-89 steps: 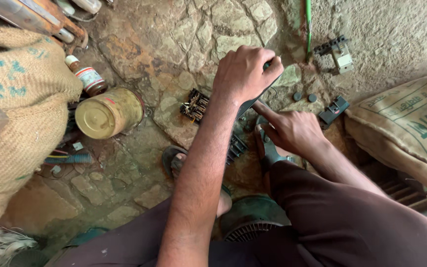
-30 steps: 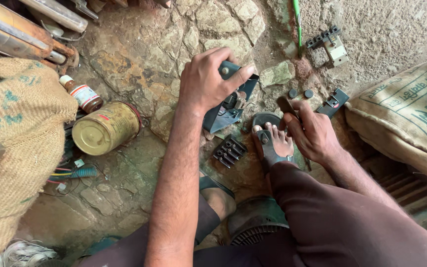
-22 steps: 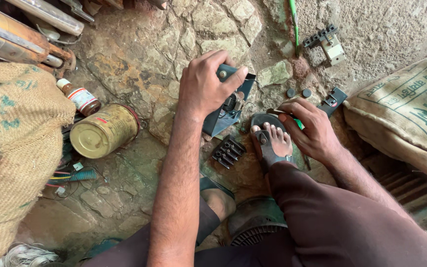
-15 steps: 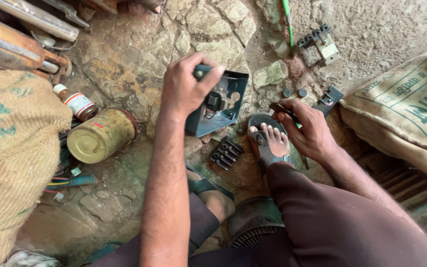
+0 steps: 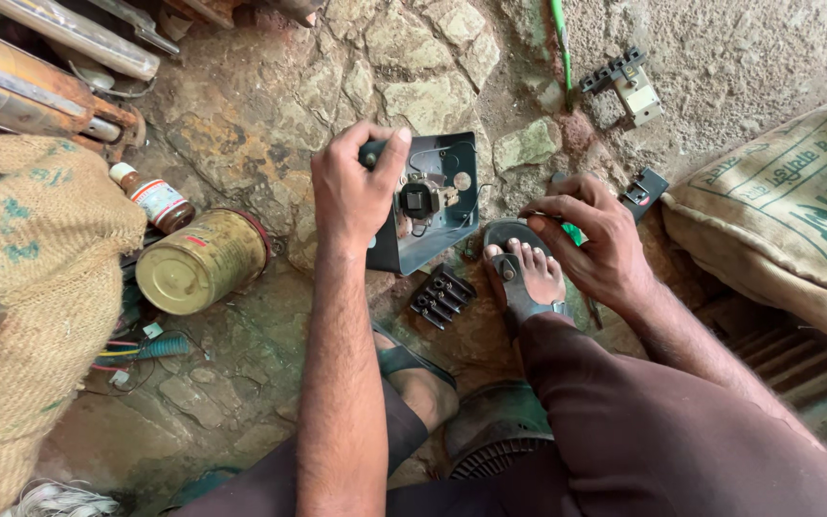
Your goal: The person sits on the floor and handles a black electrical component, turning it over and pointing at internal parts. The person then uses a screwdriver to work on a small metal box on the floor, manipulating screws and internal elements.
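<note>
The left hand (image 5: 354, 187) has its grip closed around the top edge of a grey metal switch box (image 5: 437, 201), tilted over the stone floor (image 5: 270, 105). The box looks stiff, light, sharp-edged; the rim is the safest hold. The right hand (image 5: 593, 239) pinches a thin green-handled tool (image 5: 574, 233).

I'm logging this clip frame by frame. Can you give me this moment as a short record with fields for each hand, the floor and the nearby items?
left hand: grips the top edge of a dark metal switch box, tilted up, inner parts showing
right hand: pinches a thin green-handled tool above the sandalled foot
floor: rough stone
nearby: black terminal block, yellow tin on its side, small bottle, burlap sacks
</note>
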